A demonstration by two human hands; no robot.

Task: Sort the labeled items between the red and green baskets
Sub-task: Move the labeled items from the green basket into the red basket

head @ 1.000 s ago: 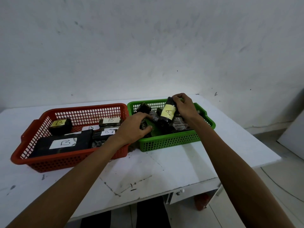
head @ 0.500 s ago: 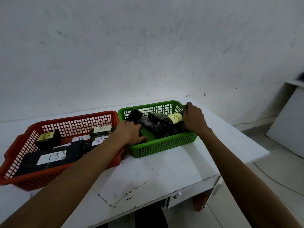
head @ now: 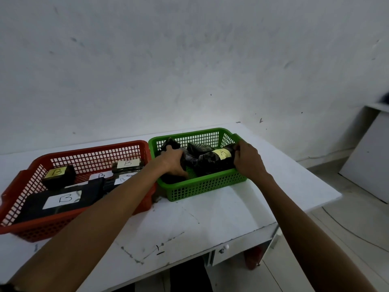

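Once upright, now laid flat in the green basket (head: 202, 186): the A-labelled bottle (head: 221, 154).
Right hand (head: 247, 160) clasping its right end, left hand (head: 171, 162) gripping a dark bundle (head: 188, 160); release likely next.

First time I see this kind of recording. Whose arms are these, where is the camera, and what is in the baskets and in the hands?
No machine here: a person wears a camera on the head, so this single view looks forward and down along both bare arms. On the white table stand a red basket and, to its right, a green basket. The red basket holds dark items labelled B. The right hand grips the end of a dark item labelled A, which lies in the green basket. The left hand rests on other dark wrapped things there; whether it grips one is unclear.
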